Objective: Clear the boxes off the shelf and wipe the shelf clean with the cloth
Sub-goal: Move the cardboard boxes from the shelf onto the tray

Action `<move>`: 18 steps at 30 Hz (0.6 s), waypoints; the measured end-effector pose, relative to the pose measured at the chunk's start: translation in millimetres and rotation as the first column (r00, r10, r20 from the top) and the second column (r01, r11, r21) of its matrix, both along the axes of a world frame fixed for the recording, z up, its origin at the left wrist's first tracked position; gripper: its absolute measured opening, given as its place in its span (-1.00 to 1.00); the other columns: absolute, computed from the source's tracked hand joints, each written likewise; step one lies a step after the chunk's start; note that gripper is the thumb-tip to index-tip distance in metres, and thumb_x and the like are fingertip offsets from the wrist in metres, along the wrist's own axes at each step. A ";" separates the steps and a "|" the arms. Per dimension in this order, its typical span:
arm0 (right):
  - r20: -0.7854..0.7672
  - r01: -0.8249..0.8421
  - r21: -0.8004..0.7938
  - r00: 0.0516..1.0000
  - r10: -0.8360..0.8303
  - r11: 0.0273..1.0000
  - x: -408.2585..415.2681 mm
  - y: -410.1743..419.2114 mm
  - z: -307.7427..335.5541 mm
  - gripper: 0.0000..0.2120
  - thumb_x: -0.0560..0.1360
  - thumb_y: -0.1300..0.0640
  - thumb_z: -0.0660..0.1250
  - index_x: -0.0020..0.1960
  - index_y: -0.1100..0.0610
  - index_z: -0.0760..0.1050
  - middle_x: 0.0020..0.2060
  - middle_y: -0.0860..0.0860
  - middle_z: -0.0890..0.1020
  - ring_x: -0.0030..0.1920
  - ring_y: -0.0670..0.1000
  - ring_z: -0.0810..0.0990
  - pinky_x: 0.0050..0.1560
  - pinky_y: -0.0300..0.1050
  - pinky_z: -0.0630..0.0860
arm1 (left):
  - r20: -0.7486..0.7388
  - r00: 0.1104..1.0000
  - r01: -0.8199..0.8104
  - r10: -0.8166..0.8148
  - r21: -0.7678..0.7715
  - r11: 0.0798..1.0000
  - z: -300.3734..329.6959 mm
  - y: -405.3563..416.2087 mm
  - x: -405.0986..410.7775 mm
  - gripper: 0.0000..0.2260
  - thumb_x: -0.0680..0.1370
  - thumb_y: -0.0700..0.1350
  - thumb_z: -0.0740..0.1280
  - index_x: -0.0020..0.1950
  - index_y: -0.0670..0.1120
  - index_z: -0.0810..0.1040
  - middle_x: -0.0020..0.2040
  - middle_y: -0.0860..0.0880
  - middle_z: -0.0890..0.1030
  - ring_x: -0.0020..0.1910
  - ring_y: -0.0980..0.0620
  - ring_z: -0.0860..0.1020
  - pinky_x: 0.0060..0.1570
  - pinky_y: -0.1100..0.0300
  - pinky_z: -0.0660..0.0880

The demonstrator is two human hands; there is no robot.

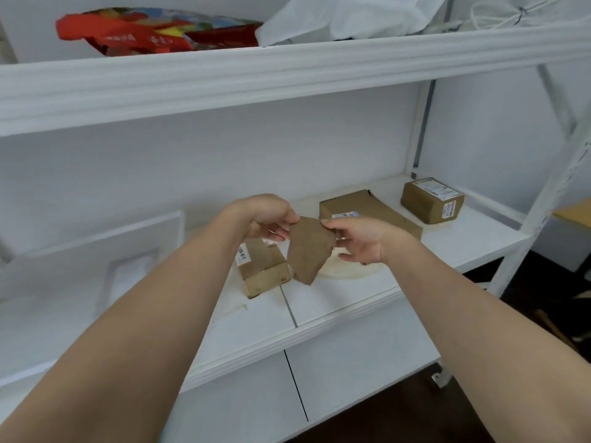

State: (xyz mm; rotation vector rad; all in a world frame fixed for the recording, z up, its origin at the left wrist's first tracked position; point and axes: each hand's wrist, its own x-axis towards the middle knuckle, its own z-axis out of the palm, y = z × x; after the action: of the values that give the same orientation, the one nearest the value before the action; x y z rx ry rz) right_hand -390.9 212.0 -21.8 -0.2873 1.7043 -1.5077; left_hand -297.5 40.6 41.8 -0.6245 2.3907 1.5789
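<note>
A brown cloth [308,251] hangs in the air above the white shelf [345,302]. My left hand [267,217] pinches its upper left corner and my right hand [361,239] pinches its upper right corner. Three cardboard boxes stand on the shelf: a small one [260,270] just below my left hand, a flat wide one [371,207] behind my right hand, and a cube-shaped one [431,199] at the far right. A yellowish stain [348,270] marks the shelf under the cloth.
A white foam tray [96,260] leans at the shelf's left end. The upper shelf [287,81] carries a red printed bag [144,33] and a white bag [345,17]. A slanted white frame post [543,199] bounds the right side. Dark floor lies below right.
</note>
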 end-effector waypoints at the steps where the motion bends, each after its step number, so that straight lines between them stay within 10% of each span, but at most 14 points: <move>1: -0.005 0.001 -0.006 1.000 -0.001 1.000 -5.0 0.9 0.0 -0.91 0.53 0.00 0.35 0.00 0.00 0.55 0.00 -0.05 0.59 0.02 -0.05 0.54 0.22 -0.02 0.32 | 0.016 1.000 0.012 -0.012 0.006 1.000 -0.8 0.1 -8.4 -0.81 0.62 -0.24 0.16 -0.15 -0.18 0.49 -0.35 -0.07 0.59 -0.30 0.01 0.56 -0.01 0.13 0.51; 5: -0.028 0.053 -0.052 0.998 -0.055 0.997 -22.7 9.2 11.3 -0.92 0.57 0.07 0.31 -0.02 0.07 0.53 -0.01 0.04 0.64 -0.01 0.02 0.60 -0.03 -0.07 0.50 | 0.016 1.000 0.021 -0.023 0.124 0.992 -6.1 7.9 -39.1 -0.87 0.60 -0.25 0.17 -0.07 -0.23 0.50 -0.24 -0.11 0.57 -0.32 0.04 0.57 -0.36 0.20 0.57; 10: -0.055 0.070 -0.094 0.996 -0.075 0.993 -45.5 6.1 22.3 -0.79 0.52 0.04 0.34 0.00 0.17 0.60 -0.07 0.14 0.60 -0.05 0.11 0.55 0.04 0.01 0.46 | -0.020 0.997 0.072 -0.069 0.282 0.957 -9.2 6.4 -73.1 -0.79 0.58 -0.07 0.31 0.05 -0.23 0.53 -0.12 -0.12 0.61 -0.20 0.04 0.59 -0.10 0.18 0.58; 18: 0.004 0.182 -0.060 0.983 -0.182 0.981 -80.1 0.5 14.6 -0.65 0.61 -0.05 0.23 0.14 0.20 0.58 -0.16 0.11 0.69 -0.22 0.05 0.66 -0.19 -0.11 0.58 | -0.025 0.977 0.213 -0.212 0.117 0.970 -10.8 -2.1 -103.4 -0.93 0.54 -0.07 0.38 -0.04 -0.05 0.60 -0.19 0.02 0.63 -0.20 0.11 0.57 -0.17 0.25 0.52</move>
State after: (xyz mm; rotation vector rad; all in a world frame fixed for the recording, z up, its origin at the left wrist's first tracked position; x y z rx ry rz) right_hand -471.0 212.5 -7.2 -0.1670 1.7268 -1.6939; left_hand -400.8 38.5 30.9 -0.3235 2.2637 1.6211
